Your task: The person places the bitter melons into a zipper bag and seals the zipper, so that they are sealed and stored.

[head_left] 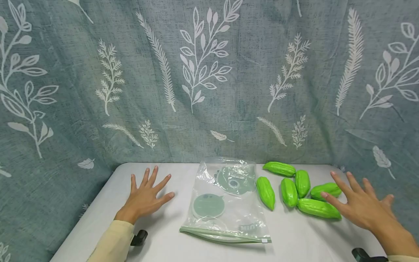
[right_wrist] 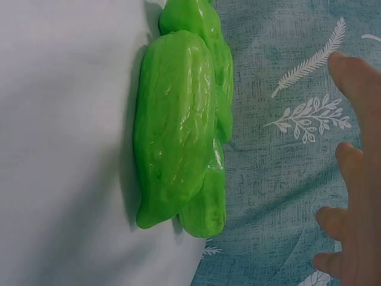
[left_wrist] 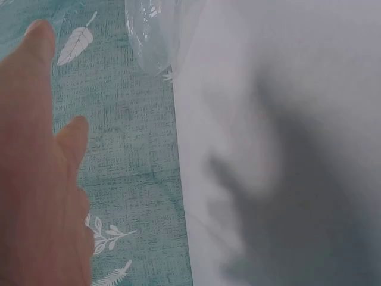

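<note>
My left hand (head_left: 144, 198) hovers over the left side of the white table, fingers spread and holding nothing. On the right, my right hand (head_left: 363, 205) is spread beside several bright green bitter melons, also holding nothing. The nearest bitter melon (head_left: 319, 208) lies just left of its thumb; in the right wrist view this ridged melon (right_wrist: 175, 125) covers part of the others. Between the hands lies a flat, clear zip bag (head_left: 235, 214) with green prints, its green zip edge and white slider toward me. Another bitter melon (head_left: 266, 193) lies beside the bag's right edge.
The white table (head_left: 163, 240) ends at a blue-green leaf-patterned curtain (head_left: 209, 134) along its back and sides. A dark wrist device (head_left: 139, 238) sits under the left wrist, and a similar one (head_left: 363, 254) under the right.
</note>
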{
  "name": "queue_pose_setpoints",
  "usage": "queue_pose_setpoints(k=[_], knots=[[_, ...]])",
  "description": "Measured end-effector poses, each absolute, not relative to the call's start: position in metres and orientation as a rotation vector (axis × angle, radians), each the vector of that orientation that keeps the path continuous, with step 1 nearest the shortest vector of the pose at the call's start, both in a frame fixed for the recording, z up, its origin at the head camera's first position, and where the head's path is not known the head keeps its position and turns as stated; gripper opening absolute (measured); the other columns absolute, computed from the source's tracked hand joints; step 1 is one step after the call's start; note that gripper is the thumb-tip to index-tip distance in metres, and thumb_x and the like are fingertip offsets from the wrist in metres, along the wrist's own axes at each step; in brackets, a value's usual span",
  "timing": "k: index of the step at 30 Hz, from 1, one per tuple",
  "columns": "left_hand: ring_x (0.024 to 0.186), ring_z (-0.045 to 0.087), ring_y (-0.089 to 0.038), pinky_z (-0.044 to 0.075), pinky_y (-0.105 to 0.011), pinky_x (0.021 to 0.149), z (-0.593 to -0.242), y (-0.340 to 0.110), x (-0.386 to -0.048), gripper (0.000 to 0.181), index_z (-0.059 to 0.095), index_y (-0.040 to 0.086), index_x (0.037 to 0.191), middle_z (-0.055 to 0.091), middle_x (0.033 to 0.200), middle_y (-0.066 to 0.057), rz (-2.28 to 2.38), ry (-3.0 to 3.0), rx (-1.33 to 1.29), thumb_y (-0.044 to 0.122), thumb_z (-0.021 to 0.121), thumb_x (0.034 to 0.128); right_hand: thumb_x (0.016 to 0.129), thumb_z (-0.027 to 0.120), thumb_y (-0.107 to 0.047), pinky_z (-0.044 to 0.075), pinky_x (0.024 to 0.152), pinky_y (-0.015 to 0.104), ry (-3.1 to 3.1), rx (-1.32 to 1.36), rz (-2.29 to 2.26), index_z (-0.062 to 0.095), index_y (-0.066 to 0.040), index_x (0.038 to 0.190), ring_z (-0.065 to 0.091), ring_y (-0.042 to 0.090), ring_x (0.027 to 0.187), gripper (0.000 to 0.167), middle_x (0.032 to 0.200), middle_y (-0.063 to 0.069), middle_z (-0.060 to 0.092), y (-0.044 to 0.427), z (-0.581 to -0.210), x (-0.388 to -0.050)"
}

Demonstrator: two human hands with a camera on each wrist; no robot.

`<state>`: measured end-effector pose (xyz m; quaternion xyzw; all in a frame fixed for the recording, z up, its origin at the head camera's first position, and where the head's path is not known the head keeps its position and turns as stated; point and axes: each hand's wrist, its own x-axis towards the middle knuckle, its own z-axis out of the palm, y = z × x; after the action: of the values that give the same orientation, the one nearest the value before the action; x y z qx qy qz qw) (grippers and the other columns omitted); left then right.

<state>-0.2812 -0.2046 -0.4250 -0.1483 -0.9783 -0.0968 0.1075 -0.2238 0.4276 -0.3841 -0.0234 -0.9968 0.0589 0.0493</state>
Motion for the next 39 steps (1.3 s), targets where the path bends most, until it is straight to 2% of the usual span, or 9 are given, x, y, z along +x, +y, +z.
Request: queue_pose_setpoints(k=[6, 15, 21, 25, 31, 35, 39], knots=[[0.151, -0.001, -0.037, -0.017, -0.068, 0.110, -0.428, -0.202, -0.274, 0.077, 0.036, 0.035, 0.156, 0.006, 0.167, -0.010, -0.260, -2.854, -0.443, 0.078, 0.035, 0.0920, 0.094, 0.039, -0.074, -0.015, 0.078, 0.091, -3.039, -0.057, 0.177, -0.008, -0.024, 0.160, -0.005, 0.073, 0.129, 0.095, 0.157, 0.036, -0.005, 0.424, -0.388, -0.222], [0.151, 0.001, -0.038, -0.015, -0.070, 0.110, -0.435, -0.201, -0.261, 0.076, 0.040, 0.035, 0.154, 0.008, 0.167, -0.009, -0.257, -2.825, -0.450, 0.077, 0.039, 0.0914, 0.094, 0.040, -0.074, -0.018, 0.080, 0.089, -3.020, -0.008, 0.161, -0.001, -0.026, 0.162, -0.007, 0.069, 0.133, 0.093, 0.159, 0.034, 0.000, 0.411, -0.399, -0.215], [0.151, 0.004, -0.039, -0.011, -0.072, 0.110, -0.438, -0.199, -0.256, 0.075, 0.042, 0.033, 0.153, 0.009, 0.167, -0.009, -0.256, -2.800, -0.449, 0.076, 0.039, 0.0920, 0.093, 0.042, -0.074, -0.012, 0.083, 0.090, -2.969, 0.013, 0.123, 0.005, -0.027, 0.162, 0.005, 0.070, 0.132, 0.092, 0.156, 0.036, 0.013, 0.403, -0.408, -0.214], [0.150, 0.016, -0.038, -0.008, -0.074, 0.109, -0.441, -0.196, -0.255, 0.072, 0.049, 0.032, 0.149, 0.013, 0.166, -0.011, -0.277, -2.786, -0.447, 0.075, 0.040, 0.0926, 0.092, 0.046, -0.073, -0.007, 0.085, 0.091, -2.923, 0.044, 0.115, 0.012, -0.025, 0.162, 0.017, 0.067, 0.131, 0.092, 0.153, 0.035, 0.024, 0.399, -0.413, -0.211], [0.138, 0.040, -0.036, 0.007, -0.077, 0.108, -0.447, -0.192, -0.254, 0.064, 0.066, 0.027, 0.135, 0.043, 0.153, -0.014, -0.317, -2.723, -0.438, 0.071, 0.044, 0.0940, 0.092, 0.053, -0.068, 0.010, 0.086, 0.091, -2.841, 0.100, 0.134, 0.030, -0.021, 0.159, 0.038, 0.061, 0.121, 0.084, 0.146, 0.033, 0.039, 0.394, -0.418, -0.205], [0.128, 0.052, -0.033, 0.017, -0.071, 0.110, -0.450, -0.189, -0.252, 0.055, 0.072, 0.026, 0.125, 0.058, 0.139, -0.009, -0.340, -2.689, -0.476, 0.066, 0.051, 0.0941, 0.092, 0.057, -0.064, 0.030, 0.082, 0.084, -2.796, 0.124, 0.118, 0.048, -0.014, 0.148, 0.052, 0.058, 0.111, 0.076, 0.137, 0.030, 0.053, 0.390, -0.418, -0.203], [0.119, 0.059, -0.028, 0.033, -0.061, 0.107, -0.452, -0.181, -0.250, 0.042, 0.075, 0.024, 0.116, 0.065, 0.127, -0.005, -0.367, -2.640, -0.537, 0.056, 0.061, 0.0936, 0.093, 0.059, -0.060, 0.043, 0.076, 0.072, -2.788, 0.138, 0.153, 0.055, -0.008, 0.140, 0.058, 0.055, 0.103, 0.070, 0.129, 0.029, 0.059, 0.387, -0.419, -0.201]])
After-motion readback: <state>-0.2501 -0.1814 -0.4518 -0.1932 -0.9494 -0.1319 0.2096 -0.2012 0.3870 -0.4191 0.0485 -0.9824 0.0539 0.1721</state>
